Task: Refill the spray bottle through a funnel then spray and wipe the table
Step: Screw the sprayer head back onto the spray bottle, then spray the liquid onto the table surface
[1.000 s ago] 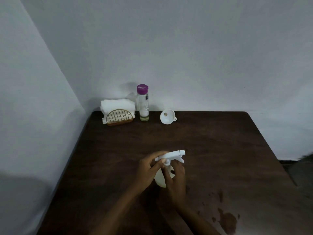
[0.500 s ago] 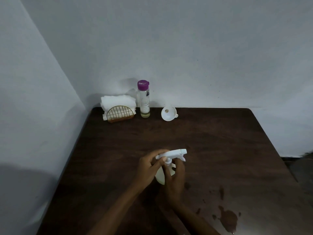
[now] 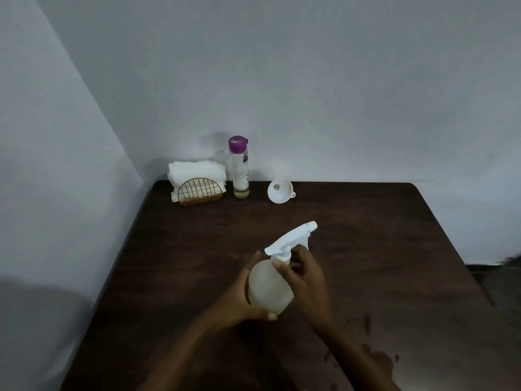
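A frosted round spray bottle [image 3: 267, 289] with a white trigger head [image 3: 290, 239] is tilted above the dark wooden table [image 3: 366, 249]. My left hand [image 3: 239, 300] cups the bottle's body from the left and below. My right hand [image 3: 306, 280] grips the white collar at the neck, just under the trigger head. A white funnel [image 3: 280, 191] lies on its side at the back of the table. Left of it stands a clear refill bottle with a purple cap [image 3: 239, 167].
White napkins sit in a gold wire holder [image 3: 197, 184] at the back left corner. Wet patches [image 3: 377, 359] mark the table at the front right. Walls close the left and back sides.
The spray bottle has been lifted and tilted, nozzle now pointing up and right. My left hand moved from the trigger head down to the body.
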### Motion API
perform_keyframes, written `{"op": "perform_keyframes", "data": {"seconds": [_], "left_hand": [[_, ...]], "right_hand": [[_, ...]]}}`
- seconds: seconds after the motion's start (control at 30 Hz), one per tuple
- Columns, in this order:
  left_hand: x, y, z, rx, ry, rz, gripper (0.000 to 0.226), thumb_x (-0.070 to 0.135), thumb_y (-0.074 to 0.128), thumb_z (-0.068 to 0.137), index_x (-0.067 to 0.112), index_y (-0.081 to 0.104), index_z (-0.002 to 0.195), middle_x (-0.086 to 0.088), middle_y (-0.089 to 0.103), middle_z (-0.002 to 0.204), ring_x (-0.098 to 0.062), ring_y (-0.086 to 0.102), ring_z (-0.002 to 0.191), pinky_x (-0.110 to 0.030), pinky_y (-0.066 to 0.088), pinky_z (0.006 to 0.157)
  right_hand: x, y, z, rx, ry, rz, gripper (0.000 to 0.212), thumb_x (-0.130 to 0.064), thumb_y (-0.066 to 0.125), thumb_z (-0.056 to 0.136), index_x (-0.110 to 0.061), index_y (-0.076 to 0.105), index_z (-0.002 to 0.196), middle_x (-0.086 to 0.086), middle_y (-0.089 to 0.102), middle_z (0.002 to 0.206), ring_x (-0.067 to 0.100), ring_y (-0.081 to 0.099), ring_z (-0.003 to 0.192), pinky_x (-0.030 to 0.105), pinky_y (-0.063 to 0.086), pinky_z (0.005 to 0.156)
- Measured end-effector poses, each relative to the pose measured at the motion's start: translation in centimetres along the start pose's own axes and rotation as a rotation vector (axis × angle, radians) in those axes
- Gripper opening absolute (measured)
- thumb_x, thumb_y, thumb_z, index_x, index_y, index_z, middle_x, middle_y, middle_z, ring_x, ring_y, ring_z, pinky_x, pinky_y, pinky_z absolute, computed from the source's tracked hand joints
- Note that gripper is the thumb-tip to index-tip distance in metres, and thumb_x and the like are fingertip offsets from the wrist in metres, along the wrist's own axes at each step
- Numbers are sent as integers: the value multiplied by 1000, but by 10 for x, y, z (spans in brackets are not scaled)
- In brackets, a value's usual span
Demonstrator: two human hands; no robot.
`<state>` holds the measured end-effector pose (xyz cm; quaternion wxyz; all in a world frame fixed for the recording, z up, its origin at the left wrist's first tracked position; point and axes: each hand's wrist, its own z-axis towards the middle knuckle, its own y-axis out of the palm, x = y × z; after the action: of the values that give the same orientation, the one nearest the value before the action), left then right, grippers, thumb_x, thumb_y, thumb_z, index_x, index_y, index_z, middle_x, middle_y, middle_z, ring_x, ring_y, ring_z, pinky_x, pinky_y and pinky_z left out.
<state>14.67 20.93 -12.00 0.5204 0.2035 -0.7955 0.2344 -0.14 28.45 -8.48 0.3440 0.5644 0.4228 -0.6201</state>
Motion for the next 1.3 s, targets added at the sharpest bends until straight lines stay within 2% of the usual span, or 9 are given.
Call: {"op": "perform_keyframes", "data": {"seconds": [0.2,0.4,0.5,0.57,0.73,0.9,1.03,1.2,1.3], "left_hand": [[-11,22,4,162,-20,34,97,37,87,47,42,30,125,18,41,128,-9,42,121,-29,44,97],[-1,43,9,344,-7,71,99,23,87,56,30,29,136,14,36,133,-8,36,123,-34,39,105],[-6,53,13,448,23,85,109,31,89,51,29,28,140,14,35,141,-6,36,127,-33,37,107],[-10,62,14,516,21,131,109,39,87,50,32,27,140,10,36,144,-9,37,130,-37,38,107],[0,76,13,634,22,213,104,47,81,57,34,20,140,10,31,146,-10,34,133,-36,33,109],[5,59,9,541,14,203,121,56,81,42,46,10,139,8,25,145,-13,29,132,-42,35,108],[2,43,3,251,-3,-110,126,54,87,39,65,-1,129,8,27,147,-16,36,130,-48,39,105],[8,47,5,-66,-72,-237,112,34,87,50,40,19,139,9,44,135,-14,48,122,-43,43,103],[13,67,9,-61,-119,-148,92,33,87,54,33,38,131,11,54,125,-10,53,115,-41,44,102]], "right_hand": [[-3,-12,4,-104,6,12,13,-21,62,89,-16,63,101,2,69,96,14,65,91,36,53,81],[10,-2,9,106,-59,-100,17,-30,63,85,-14,59,85,3,65,81,15,63,76,32,50,66],[10,6,12,228,-76,-152,18,-18,65,87,-24,53,75,-6,57,70,4,54,66,13,39,59],[9,10,12,281,-89,-161,26,-16,65,86,-25,48,68,-8,51,64,3,49,61,11,36,57],[9,11,15,294,-32,-100,13,-18,65,86,-8,60,80,7,63,74,14,57,67,16,40,59],[-21,-22,18,73,49,110,11,-18,65,85,-15,69,95,4,72,90,15,67,86,28,52,76],[-29,-56,23,-127,98,261,30,-19,68,74,-16,63,104,7,72,103,18,67,98,32,57,81],[-8,-72,20,-195,248,580,57,-11,75,70,-1,46,118,28,64,109,36,64,102,44,57,78],[-2,-77,14,-100,281,546,90,-33,90,42,-3,51,117,19,66,101,27,67,88,39,58,71]]}}
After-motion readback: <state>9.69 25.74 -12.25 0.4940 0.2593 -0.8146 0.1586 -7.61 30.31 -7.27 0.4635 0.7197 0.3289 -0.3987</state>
